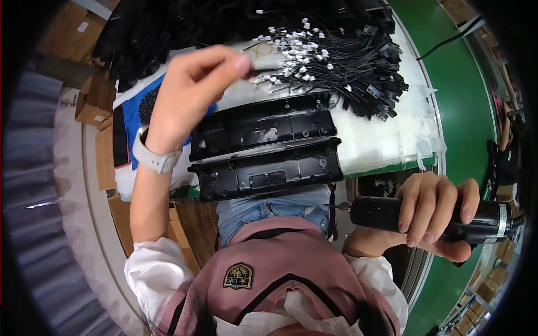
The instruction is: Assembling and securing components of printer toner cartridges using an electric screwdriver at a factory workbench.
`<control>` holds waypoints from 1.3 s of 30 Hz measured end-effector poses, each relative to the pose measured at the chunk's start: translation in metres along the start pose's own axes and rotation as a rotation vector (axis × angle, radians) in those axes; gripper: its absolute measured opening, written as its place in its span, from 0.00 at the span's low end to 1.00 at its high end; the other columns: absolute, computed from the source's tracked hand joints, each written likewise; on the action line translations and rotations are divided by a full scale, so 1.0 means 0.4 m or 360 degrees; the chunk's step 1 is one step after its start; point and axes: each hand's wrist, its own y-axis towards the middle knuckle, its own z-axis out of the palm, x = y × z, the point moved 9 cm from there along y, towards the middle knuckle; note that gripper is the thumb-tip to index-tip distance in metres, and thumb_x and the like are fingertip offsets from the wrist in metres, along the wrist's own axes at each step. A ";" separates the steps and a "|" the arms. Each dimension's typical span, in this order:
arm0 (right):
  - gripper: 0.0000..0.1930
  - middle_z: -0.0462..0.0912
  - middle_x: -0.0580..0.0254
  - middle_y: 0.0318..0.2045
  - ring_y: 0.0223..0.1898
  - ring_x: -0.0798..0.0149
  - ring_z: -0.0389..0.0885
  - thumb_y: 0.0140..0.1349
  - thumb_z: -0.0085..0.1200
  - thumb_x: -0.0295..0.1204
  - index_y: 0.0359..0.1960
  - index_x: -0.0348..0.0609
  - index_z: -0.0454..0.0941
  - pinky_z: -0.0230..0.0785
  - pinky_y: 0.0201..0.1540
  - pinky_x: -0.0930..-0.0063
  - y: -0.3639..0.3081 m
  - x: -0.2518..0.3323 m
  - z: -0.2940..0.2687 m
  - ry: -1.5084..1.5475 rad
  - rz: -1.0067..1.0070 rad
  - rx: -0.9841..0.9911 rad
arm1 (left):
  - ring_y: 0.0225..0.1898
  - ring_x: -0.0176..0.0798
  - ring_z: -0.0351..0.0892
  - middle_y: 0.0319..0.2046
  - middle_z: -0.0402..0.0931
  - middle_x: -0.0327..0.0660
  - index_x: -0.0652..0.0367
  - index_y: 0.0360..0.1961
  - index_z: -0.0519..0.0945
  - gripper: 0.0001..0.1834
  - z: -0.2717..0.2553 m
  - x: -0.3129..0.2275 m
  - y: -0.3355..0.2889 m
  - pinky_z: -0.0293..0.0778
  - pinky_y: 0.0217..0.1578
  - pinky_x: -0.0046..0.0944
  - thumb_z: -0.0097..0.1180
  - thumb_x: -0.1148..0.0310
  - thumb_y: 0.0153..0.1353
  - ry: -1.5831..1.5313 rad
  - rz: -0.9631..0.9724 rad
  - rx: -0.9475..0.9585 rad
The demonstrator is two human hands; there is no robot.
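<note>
Your right hand was wrapped around a black power driver, its tip directed leftward. Your left hand, drawn narrow, hung over the white-covered tabletop; whether it held anything could not be told. Along the tabletop's edge, a near black housing lay just beside a far black housing.

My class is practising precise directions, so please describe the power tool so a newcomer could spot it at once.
Start at the pink vest and look up and right to the person's right hand. It grips a black, barrel-shaped power tool. Unlike the two hollow black shells nearby, the tool has a thin tip at one end and a cord at the other.
</note>
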 end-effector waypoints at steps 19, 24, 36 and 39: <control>0.24 0.77 0.68 0.18 0.13 0.74 0.75 0.51 0.68 0.42 0.42 0.47 0.67 0.71 0.19 0.80 0.111 -0.253 0.120 -0.0368 0.0343 0.0294 | 0.15 0.47 0.70 0.12 0.70 0.43 0.60 0.14 0.73 0.14 0.093 0.153 -0.082 0.62 0.19 0.39 0.66 0.66 0.46 0.0803 0.0232 0.0103; 0.24 0.77 0.69 0.18 0.13 0.75 0.74 0.53 0.66 0.45 0.43 0.49 0.68 0.70 0.19 0.81 0.107 -0.288 0.127 -0.0548 0.0224 0.0454 | 0.18 0.50 0.70 0.12 0.68 0.42 0.57 0.12 0.70 0.16 0.094 0.158 -0.086 0.63 0.21 0.44 0.65 0.65 0.45 0.0981 0.0261 0.0023; 0.22 0.77 0.64 0.20 0.13 0.70 0.73 0.55 0.65 0.41 0.42 0.48 0.66 0.67 0.16 0.79 0.081 -0.377 0.134 -0.0606 0.0440 0.0789 | 0.22 0.49 0.71 0.14 0.70 0.40 0.55 0.12 0.70 0.13 0.092 0.153 -0.096 0.66 0.24 0.45 0.65 0.68 0.37 0.0929 0.0480 -0.0142; 0.22 0.77 0.64 0.21 0.13 0.70 0.73 0.55 0.65 0.41 0.42 0.48 0.66 0.67 0.15 0.78 0.076 -0.385 0.128 -0.0625 0.0449 0.0781 | 0.22 0.49 0.73 0.15 0.71 0.42 0.55 0.12 0.72 0.11 0.091 0.150 -0.100 0.68 0.23 0.45 0.65 0.69 0.34 0.0948 0.0520 -0.0168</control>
